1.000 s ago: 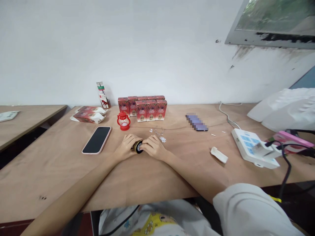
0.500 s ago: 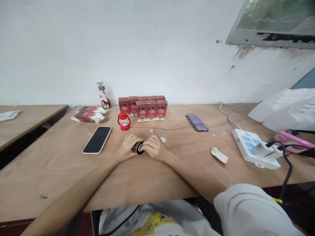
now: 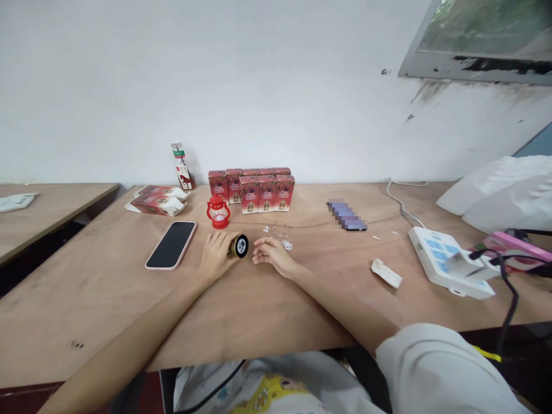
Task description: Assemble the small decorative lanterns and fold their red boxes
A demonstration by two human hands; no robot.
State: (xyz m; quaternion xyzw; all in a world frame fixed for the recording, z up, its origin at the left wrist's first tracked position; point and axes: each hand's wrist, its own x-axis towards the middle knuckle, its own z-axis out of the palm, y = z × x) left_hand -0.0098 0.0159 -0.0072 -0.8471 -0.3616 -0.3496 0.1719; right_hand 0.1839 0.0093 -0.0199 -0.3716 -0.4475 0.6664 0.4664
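My left hand point(image 3: 217, 253) is wrapped round a small black-and-gold lantern point(image 3: 240, 246). The lantern lies on its side, its round black base with a pale centre facing right and toward me; the fingers hide most of its body. Just to the right, my right hand point(image 3: 275, 255) is apart from it, fingers loosely stretched and nothing visible in them. Beyond the hands stands a small red lantern point(image 3: 219, 213) with a clear globe. Small white pieces point(image 3: 287, 245) and a thin bent wire point(image 3: 280, 231) lie past my right fingertips.
Several red printed boxes point(image 3: 267, 195) stand in rows by the wall. Opened flat boxes point(image 3: 157, 201), a bottle point(image 3: 184, 171) and a phone point(image 3: 171, 245) are on the left. On the right are another phone point(image 3: 347, 215), a white strip point(image 3: 386, 273) and a power strip point(image 3: 437, 253) with cables.
My right hand has drawn away from the lantern's base to the right, and its fingers have loosened. The lantern has tilted so its base shows more fully, still in my left hand.
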